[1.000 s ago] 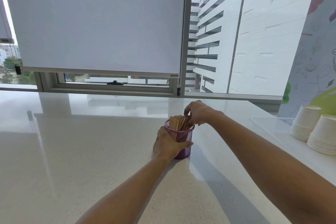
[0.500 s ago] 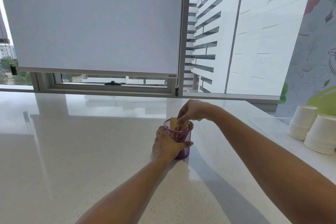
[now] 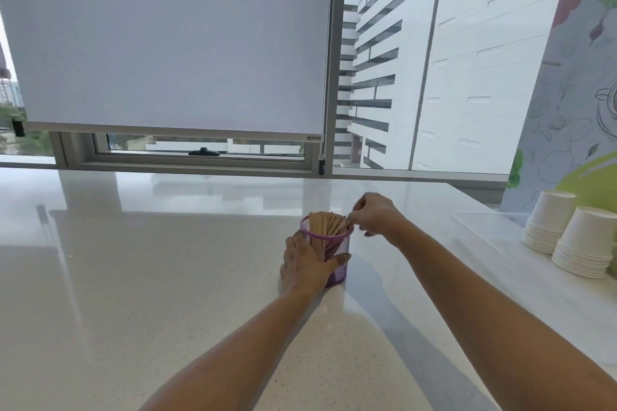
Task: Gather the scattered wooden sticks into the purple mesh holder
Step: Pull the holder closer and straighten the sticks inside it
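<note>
Head view. The purple mesh holder (image 3: 334, 253) stands upright on the white countertop (image 3: 167, 277), a little below the middle of the view, toward 5 o'clock. It is a small round cup of open wire mesh with a solid rim. The wooden sticks (image 3: 325, 222) stand inside it as a packed bundle, flat and pale tan, with tops rising just above the rim and leaning toward 1 o'clock. No loose sticks show on the counter, so the gathering appears all but complete.

Left hand (image 3: 305, 265): wrapped round the holder's wall from its 8 o'clock side, thumb across the near face, steadying it.

Right hand (image 3: 374, 215): fingers curled downward at the rim's 2 o'clock side, fingertips at the stick tops. Whether they pinch a stick cannot be told.

Handling, as judged: the sticks look light, thin and stiff, liable to snap if bent, and are best taken by the flat faces near the top end. The holder looks light and easy to tip, so the grip on its wall is warranted.

Stacked paper cups (image 3: 567, 237) stand well apart at 3 o'clock.
</note>
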Available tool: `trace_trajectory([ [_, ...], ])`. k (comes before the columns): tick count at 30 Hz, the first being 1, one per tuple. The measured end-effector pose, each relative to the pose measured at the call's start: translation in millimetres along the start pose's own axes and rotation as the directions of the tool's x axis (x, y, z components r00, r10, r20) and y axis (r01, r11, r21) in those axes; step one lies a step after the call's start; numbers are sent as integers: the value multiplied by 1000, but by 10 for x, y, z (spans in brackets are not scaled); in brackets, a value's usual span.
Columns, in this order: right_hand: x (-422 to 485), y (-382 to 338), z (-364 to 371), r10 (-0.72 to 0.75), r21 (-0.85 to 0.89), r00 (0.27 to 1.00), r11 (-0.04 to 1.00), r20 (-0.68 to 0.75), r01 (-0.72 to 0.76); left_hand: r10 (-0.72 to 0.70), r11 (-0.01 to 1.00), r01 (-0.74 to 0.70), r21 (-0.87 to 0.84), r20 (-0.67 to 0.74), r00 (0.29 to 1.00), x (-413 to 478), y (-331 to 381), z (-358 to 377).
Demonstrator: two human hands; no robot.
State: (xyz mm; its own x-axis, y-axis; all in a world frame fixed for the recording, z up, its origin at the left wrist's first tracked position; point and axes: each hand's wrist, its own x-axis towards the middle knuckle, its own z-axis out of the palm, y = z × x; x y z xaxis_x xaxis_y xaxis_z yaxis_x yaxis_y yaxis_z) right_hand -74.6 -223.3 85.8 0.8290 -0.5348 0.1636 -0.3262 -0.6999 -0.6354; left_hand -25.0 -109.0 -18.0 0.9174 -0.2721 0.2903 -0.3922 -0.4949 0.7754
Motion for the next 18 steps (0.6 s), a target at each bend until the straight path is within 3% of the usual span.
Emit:
trace_trajectory([
  [3, -96, 116, 99, 80, 167, 982, 980, 169, -108, -2, 1000, 2, -1, -8, 1000, -10, 5, -2],
  [6, -132, 220, 181, 61, 313, 961, 938, 269, -147, -5, 1000, 5, 4, -34, 999, -26, 25, -22],
  [12, -120, 399, 328, 88, 511, 990, 849, 110, -132, 20, 1000, -21, -18, -16, 1000, -61, 12, -42],
  [15, -120, 445, 371, 78, 513, 995, 853, 59, -97, 42, 996, -42, -76, -4, 999, -76, -16, -90],
  [18, -136, 452, 388, 43, 455, 994, 886, 97, -83, 27, 975, -15, -223, 49, 998, -66, -26, -162],
])
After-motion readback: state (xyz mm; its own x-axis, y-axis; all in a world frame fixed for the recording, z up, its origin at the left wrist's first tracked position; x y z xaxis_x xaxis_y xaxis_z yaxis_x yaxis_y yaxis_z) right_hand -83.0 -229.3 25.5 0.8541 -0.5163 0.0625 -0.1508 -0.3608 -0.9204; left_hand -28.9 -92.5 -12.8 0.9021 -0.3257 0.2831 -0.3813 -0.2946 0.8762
